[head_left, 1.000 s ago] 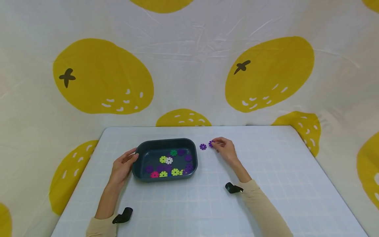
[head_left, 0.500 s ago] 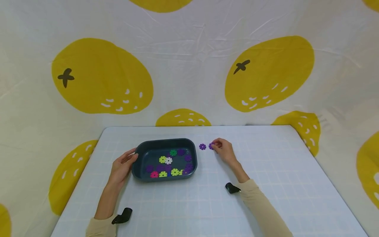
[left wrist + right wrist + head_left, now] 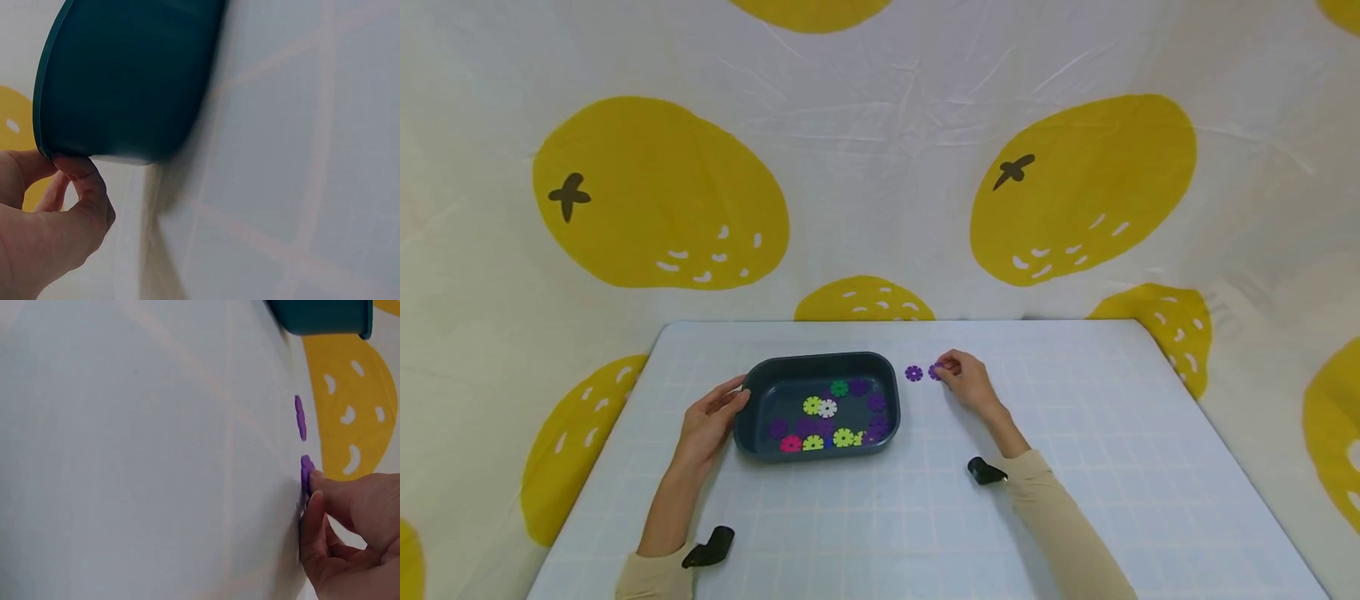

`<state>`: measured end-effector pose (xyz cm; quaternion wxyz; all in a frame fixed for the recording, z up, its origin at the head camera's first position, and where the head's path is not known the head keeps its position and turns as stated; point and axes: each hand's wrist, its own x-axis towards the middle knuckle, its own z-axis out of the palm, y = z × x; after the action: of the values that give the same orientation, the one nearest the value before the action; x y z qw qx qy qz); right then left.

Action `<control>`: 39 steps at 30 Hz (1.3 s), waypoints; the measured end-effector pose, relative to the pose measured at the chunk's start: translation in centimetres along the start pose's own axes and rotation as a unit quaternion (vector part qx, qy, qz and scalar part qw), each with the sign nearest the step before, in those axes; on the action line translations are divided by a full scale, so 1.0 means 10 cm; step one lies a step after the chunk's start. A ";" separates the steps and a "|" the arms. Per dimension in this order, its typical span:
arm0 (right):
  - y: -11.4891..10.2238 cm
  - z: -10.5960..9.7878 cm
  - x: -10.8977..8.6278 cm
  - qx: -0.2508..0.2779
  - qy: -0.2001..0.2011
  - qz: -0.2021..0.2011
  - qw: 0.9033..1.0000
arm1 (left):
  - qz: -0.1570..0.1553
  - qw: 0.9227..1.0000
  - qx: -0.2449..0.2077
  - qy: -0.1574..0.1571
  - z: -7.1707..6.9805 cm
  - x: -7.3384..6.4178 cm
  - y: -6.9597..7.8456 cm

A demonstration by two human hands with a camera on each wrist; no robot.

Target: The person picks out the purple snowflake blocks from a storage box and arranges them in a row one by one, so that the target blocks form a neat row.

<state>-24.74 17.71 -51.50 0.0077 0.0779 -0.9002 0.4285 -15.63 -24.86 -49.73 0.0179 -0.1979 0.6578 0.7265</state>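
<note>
My left hand (image 3: 706, 425) grips the left rim of a dark teal plastic tub (image 3: 767, 454), thumb and fingers pinching its edge, as the left wrist view also shows at the tub's wall (image 3: 125, 81). Inside the tub lie several flower-shaped slotted discs, among them a white disc (image 3: 827, 408), a green disc (image 3: 838, 388) and a pink disc (image 3: 791, 443). Right of the tub, my right hand (image 3: 972, 385) pinches a purple slotted disc (image 3: 306, 470) at the table surface; the fingertips hide part of it. Another purple disc (image 3: 913, 373) lies flat between it and the tub.
The table (image 3: 865, 533) has a pale checked cover. Behind it hangs a white cloth (image 3: 880, 208) printed with large yellow fruit. A black wrist camera (image 3: 987, 472) sits by the right sleeve, and another camera (image 3: 711, 547) by the left sleeve.
My right hand has brought the pinched purple disc slightly nearer the front of the table, about level with the other purple disc. My left hand and the tub have stayed in place.
</note>
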 end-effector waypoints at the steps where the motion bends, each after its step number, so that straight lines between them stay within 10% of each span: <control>1: 0.00 -0.01 0.00 -0.001 -0.002 0.001 1.000 | 0.001 1.000 0.001 -0.001 0.00 0.00 0.00; 23: 0.02 -0.03 -0.06 0.002 0.009 0.013 1.000 | 0.017 0.998 0.061 -0.008 0.03 -0.02 -0.02; 39: -0.61 -0.04 -0.03 0.000 -0.038 -0.099 0.994 | 0.012 0.998 0.055 0.003 0.00 -0.03 0.00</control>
<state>-23.59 14.28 -46.55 0.0160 0.1829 -0.8877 0.4221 -15.40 -24.78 -49.62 0.0183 -0.1909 0.6993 0.6886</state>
